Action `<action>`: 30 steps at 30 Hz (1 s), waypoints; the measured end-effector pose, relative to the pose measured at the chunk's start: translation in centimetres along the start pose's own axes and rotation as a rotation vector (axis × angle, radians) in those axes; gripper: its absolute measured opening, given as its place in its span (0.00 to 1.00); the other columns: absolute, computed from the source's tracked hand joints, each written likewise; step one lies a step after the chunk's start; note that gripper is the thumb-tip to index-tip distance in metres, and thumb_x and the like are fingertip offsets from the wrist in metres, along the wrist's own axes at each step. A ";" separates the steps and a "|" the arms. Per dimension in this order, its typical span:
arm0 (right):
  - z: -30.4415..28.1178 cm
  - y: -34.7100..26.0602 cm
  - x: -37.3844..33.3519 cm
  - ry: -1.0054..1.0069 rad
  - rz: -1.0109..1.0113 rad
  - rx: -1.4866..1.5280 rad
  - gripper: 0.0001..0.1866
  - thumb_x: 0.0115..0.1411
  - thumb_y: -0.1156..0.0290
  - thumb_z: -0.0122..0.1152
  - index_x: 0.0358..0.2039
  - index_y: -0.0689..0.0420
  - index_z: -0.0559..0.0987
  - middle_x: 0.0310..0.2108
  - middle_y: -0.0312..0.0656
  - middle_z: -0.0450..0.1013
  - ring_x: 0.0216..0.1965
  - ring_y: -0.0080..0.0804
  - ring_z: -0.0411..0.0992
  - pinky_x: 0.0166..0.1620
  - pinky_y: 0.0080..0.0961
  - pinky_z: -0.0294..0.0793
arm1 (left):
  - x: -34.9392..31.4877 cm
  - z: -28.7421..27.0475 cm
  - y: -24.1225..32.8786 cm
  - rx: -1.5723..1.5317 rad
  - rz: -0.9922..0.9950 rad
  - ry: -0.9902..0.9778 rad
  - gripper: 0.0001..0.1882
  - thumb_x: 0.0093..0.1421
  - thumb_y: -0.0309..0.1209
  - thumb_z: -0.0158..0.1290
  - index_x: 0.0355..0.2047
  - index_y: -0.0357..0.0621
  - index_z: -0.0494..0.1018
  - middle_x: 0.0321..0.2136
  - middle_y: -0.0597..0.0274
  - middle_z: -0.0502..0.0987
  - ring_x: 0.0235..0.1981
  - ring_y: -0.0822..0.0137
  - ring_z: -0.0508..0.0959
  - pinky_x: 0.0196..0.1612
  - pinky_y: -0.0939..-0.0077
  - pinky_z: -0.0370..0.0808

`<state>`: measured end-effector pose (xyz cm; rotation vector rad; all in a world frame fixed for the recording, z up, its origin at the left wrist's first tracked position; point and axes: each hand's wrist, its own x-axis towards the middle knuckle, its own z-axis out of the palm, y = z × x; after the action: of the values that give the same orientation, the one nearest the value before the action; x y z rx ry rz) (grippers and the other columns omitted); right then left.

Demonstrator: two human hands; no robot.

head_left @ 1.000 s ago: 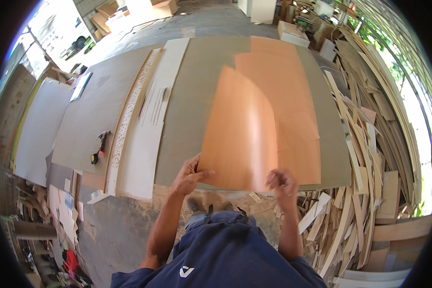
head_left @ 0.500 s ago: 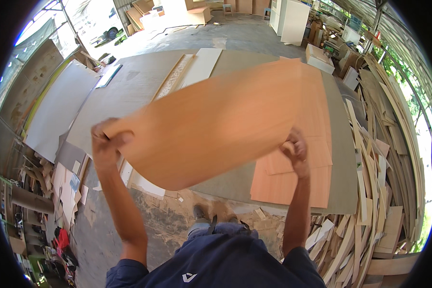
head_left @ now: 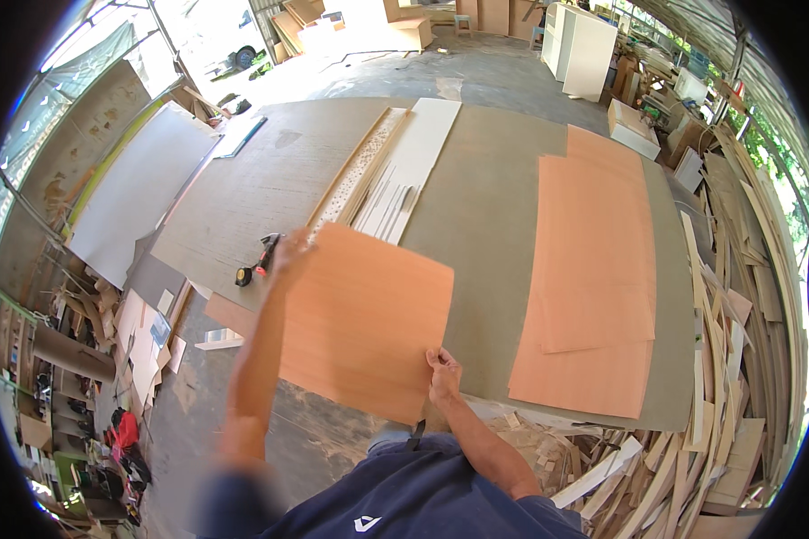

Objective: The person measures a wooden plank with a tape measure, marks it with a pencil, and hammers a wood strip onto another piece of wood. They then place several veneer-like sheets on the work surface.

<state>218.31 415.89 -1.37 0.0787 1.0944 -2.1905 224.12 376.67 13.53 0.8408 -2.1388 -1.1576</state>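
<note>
A thin wood-grain laminate sheet (head_left: 364,314), orange-brown, hangs before me over the table's near edge. My left hand (head_left: 292,253), blurred by motion, grips its far left corner. Lower down, my right hand (head_left: 444,375) pinches the sheet's right edge near the bottom. Just left of my left hand, a hammer (head_left: 268,244) and a round black tape measure (head_left: 243,277) lie on the table. Two overlapping sheets (head_left: 593,242) of the same colour lie flat at the right side of the table.
The wide grey-brown table (head_left: 485,198) carries white strips (head_left: 422,153) and a wooden-edged panel (head_left: 360,162). Offcuts and long boards (head_left: 728,296) crowd the right side. Scraps (head_left: 521,440) litter the floor by my feet. A white cabinet (head_left: 584,54) stands beyond.
The laminate sheet has swung left and toward me, away from the flat sheets, and now looks shorter. Both hands moved with it, the right one lower and leftward. The hammer and tape measure came into view.
</note>
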 end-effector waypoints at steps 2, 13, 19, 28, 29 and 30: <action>0.0 2.1 0.5 0.085 0.044 -0.071 0.05 0.65 0.74 0.59 0.36 0.62 0.80 0.32 0.33 0.78 0.34 0.16 0.71 0.37 0.19 0.71 | -1.9 1.8 -3.9 0.197 0.076 -0.015 0.26 0.53 0.30 0.66 0.52 0.36 0.73 0.48 0.50 0.78 0.47 0.59 0.78 0.48 0.67 0.76; 3.4 2.2 3.1 0.385 -0.322 -0.769 0.12 0.53 0.78 0.70 0.37 0.65 0.78 0.20 0.35 0.75 0.21 0.18 0.68 0.25 0.20 0.70 | -8.3 3.6 -6.4 0.682 0.201 -0.921 0.52 0.45 0.32 0.68 0.69 0.49 0.54 0.71 0.43 0.45 0.72 0.46 0.44 0.71 0.56 0.51; 3.0 2.9 4.9 0.493 -0.313 -0.899 0.11 0.50 0.77 0.71 0.31 0.64 0.77 0.19 0.38 0.75 0.20 0.23 0.71 0.26 0.25 0.72 | -6.5 1.5 -8.0 0.952 0.336 -0.988 0.69 0.35 0.50 0.73 0.71 0.47 0.44 0.72 0.44 0.42 0.72 0.45 0.42 0.70 0.38 0.35; 1.5 3.2 1.6 0.418 -0.340 -1.055 0.17 0.50 0.73 0.72 0.38 0.64 0.77 0.23 0.42 0.77 0.22 0.32 0.76 0.30 0.26 0.75 | -6.1 1.2 -9.2 1.046 0.426 -0.933 0.75 0.31 0.67 0.66 0.72 0.49 0.40 0.73 0.56 0.42 0.73 0.52 0.43 0.69 0.37 0.29; 1.1 3.6 0.7 0.424 -0.368 -1.156 0.19 0.50 0.72 0.72 0.42 0.64 0.76 0.23 0.41 0.77 0.22 0.33 0.77 0.30 0.27 0.76 | -5.9 1.2 -9.1 1.047 0.436 -0.932 0.75 0.31 0.67 0.66 0.72 0.49 0.40 0.73 0.56 0.42 0.73 0.52 0.43 0.69 0.37 0.29; 1.1 3.4 -0.2 0.433 -0.372 -1.154 0.19 0.50 0.72 0.72 0.42 0.64 0.76 0.23 0.41 0.77 0.22 0.33 0.77 0.30 0.27 0.76 | -6.0 1.3 -8.7 1.052 0.431 -0.936 0.75 0.31 0.67 0.66 0.72 0.48 0.40 0.73 0.56 0.42 0.73 0.52 0.43 0.70 0.37 0.28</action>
<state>220.73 413.77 -2.90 -0.1861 2.6150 -1.5145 229.26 378.06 4.36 0.0936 -3.5393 -0.0573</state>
